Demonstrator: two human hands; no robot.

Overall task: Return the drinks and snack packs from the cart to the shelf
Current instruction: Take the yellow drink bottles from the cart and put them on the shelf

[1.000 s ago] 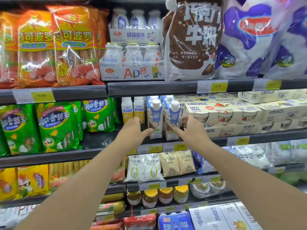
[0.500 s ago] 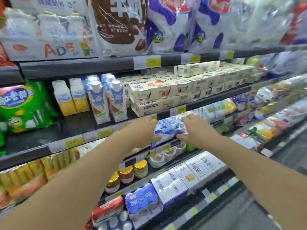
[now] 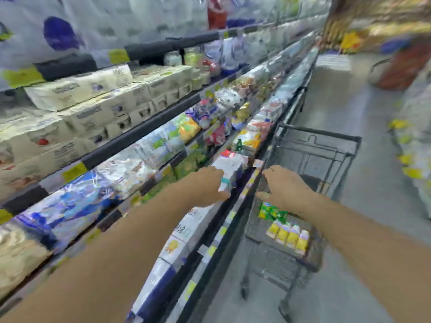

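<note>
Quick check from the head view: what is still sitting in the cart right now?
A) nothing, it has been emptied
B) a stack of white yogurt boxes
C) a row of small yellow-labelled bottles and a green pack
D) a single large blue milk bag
C: inside the cart, a row of small yellow-labelled bottles lies below the right hand, with a green pack just behind it.

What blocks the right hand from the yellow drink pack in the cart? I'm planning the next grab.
Nothing visible does. The right hand hovers empty over the cart, and the yellow drink pack lies uncovered below it, beside a green pack.
</note>
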